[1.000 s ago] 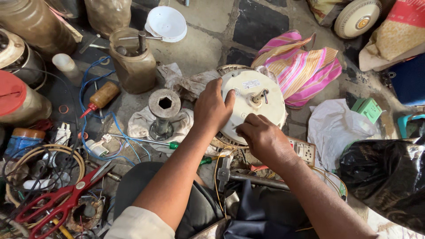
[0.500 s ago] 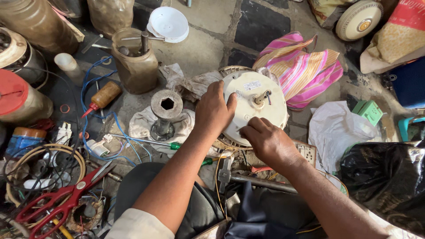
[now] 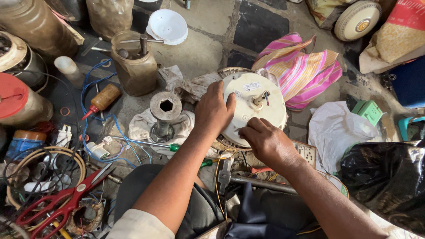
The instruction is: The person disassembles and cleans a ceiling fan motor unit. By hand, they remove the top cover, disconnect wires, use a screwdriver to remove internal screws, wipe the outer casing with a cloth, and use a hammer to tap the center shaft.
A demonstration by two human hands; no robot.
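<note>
Stone paving (image 3: 208, 17), dark and pale in patches, serves as the work floor, crowded with tools and rags. Near its middle sits a round cream motor housing (image 3: 259, 113), shaft and a short wire stub pointing up, resting on what looks like a winding or grille beneath. The left hand (image 3: 214, 110) lies flat on its left rim, fingers spread and pressing rather than gripping; the right hand (image 3: 265, 141) curls loosely at the near edge, fingertips on the cover, though whether it pinches anything small I cannot tell. The cover is seated and no fastener shows lying loose on it, so the work seems at an early or middle stage (a judgement only). A grimy plastic jar (image 3: 134, 66) holds metal tools standing upright; a white lid (image 3: 167, 25) lies beyond it, and red-handled scissors (image 3: 62, 201) lie well apart at left.
</note>
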